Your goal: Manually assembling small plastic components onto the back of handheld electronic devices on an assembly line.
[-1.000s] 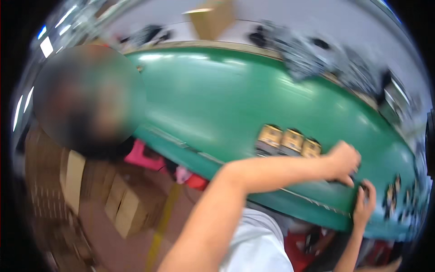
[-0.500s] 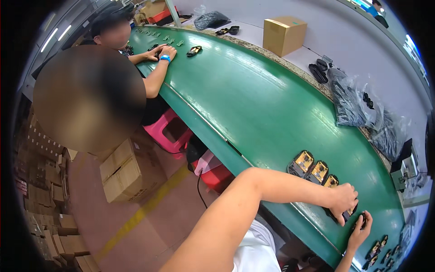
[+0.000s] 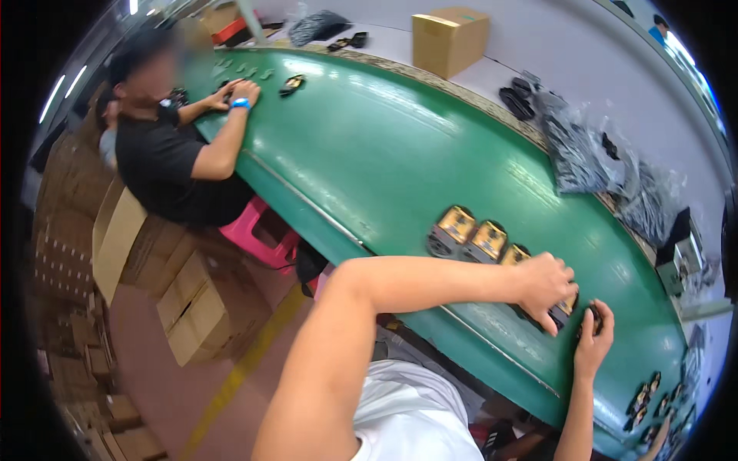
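Observation:
My left hand reaches across the green work surface, palm down. Its fingers and thumb are closed round a black housing with a yellow circuit board, partly covered by the hand. To its left sit similar housings in a slanting row: one at the far end, one beside it and another partly behind my wrist. Just right of these, my right hand is curled round a small black part, mostly hidden by the fingers.
Several black-and-yellow parts lie at the right end. Clear bags of black parts, a carton and a small device stand along the far ledge. A co-worker works at far left, near a pink stool and floor cartons.
The view has turned, so the row of housings and both hands appear higher and further left. My hands look slightly further apart; each keeps its grip.

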Demonstrator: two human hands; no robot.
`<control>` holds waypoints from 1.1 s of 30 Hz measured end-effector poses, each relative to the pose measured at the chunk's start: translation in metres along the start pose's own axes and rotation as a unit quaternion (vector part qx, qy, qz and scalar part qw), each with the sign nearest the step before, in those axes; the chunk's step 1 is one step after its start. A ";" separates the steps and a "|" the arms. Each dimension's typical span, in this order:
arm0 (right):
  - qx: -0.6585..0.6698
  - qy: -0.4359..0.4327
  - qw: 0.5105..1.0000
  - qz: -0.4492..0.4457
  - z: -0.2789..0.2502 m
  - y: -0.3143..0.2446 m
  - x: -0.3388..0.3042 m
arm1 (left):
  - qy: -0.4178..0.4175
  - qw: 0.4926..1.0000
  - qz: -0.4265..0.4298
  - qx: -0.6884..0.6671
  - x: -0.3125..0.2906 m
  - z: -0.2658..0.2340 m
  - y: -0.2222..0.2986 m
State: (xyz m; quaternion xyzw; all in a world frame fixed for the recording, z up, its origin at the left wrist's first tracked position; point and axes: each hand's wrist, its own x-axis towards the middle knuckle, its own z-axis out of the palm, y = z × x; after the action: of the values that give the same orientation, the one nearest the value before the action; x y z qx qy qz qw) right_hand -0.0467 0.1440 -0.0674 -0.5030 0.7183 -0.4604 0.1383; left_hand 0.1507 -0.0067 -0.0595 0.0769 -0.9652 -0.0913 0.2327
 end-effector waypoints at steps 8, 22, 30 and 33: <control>0.246 -0.020 0.969 0.016 0.026 -0.043 0.009 | -0.044 0.998 0.010 0.035 -0.045 -0.051 -0.048; -0.040 -0.094 0.985 -0.142 -0.010 -0.036 0.014 | 0.001 0.994 -0.101 -0.034 0.014 -0.014 0.026; -0.019 -0.108 0.983 -0.149 -0.007 -0.023 0.027 | 0.037 0.988 -0.138 -0.060 0.017 0.009 0.028; -0.030 -0.104 0.981 -0.163 -0.005 -0.021 0.026 | 0.064 0.985 -0.150 -0.055 0.019 0.012 0.031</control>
State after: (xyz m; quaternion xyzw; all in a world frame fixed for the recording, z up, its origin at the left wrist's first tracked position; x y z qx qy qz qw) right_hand -0.0499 0.1233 -0.0411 -0.6624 0.6220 -0.4000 0.1198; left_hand 0.1252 0.0213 -0.0554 0.2139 -0.9193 -0.1731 0.2815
